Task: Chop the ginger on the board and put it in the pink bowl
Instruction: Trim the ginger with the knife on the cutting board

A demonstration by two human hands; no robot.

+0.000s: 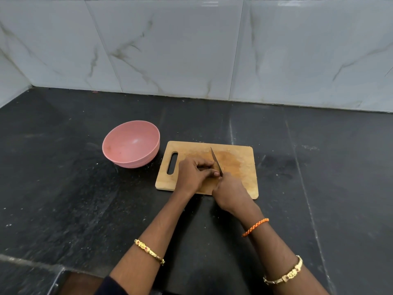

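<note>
A wooden chopping board with a handle slot lies on the black counter. My left hand rests curled on the board, its fingers pressed down on the ginger, which they hide. My right hand grips the handle of a knife; the blade points away from me and sits right against my left fingertips. The pink bowl stands just left of the board and looks empty.
The black stone counter runs all around the board. A white marble-tiled wall rises behind it and at the far left. The counter's front edge is at the lower left.
</note>
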